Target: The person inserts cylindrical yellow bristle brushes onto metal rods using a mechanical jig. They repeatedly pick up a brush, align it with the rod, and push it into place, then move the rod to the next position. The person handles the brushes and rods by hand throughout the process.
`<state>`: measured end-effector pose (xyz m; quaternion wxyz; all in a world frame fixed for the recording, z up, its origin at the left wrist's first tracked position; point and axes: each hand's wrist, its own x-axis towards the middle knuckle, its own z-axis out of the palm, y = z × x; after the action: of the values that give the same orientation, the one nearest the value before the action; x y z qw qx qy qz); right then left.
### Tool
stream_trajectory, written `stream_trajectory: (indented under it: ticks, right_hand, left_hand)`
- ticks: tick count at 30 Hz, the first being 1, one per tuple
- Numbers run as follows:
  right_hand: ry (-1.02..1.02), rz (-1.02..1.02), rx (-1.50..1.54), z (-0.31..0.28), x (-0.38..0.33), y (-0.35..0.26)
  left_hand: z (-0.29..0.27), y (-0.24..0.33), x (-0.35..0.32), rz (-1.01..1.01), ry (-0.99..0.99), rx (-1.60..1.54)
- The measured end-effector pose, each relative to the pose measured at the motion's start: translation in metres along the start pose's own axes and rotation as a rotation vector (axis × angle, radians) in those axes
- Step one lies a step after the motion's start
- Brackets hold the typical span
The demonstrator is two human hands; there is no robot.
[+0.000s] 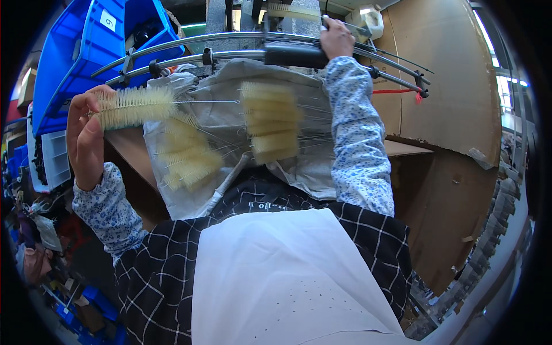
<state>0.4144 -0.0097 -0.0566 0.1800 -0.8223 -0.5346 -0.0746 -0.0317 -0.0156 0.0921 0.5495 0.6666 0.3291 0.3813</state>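
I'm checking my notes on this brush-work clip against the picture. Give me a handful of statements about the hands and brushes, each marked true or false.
1. The left hand holds a cream bristle brush with a wire stem. True.
2. The right hand rests in the lap. False: it is raised, gripping a metal part above the black handle.
3. More cream brushes lie on grey sheeting. True.
4. The bins at upper left are red. False: they are blue.
5. Both forearms wear floral sleeves. True.
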Motion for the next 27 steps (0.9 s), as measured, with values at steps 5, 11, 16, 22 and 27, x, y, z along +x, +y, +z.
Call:
stream_trajectory:
  ticks: [5,11,16,22,27]
  right_hand:
    - [-0.168,0.047,0.144,-0.022,0.026,0.069]
    - [-0.335,-0.048,-0.055,-0.04,0.036,0.081]
    - [-0.644,-0.046,0.475,-0.113,-0.014,0.102]
    - [-1.048,-0.296,0.7,-0.141,-0.091,-0.033]
    - [-0.859,-0.276,1.07,-0.103,-0.121,-0.089]
  left_hand:
    - [0.005,-0.01,0.006,0.037,-0.026,0.06]
    - [0.039,-0.012,0.026,-0.021,-0.151,-0.034]
    - [0.052,-0.033,0.034,-0.012,-0.39,-0.163]
    - [0.126,-0.054,0.035,-0.013,-0.454,-0.295]
    - [0.129,-0.046,0.015,-0.053,-0.29,-0.194]
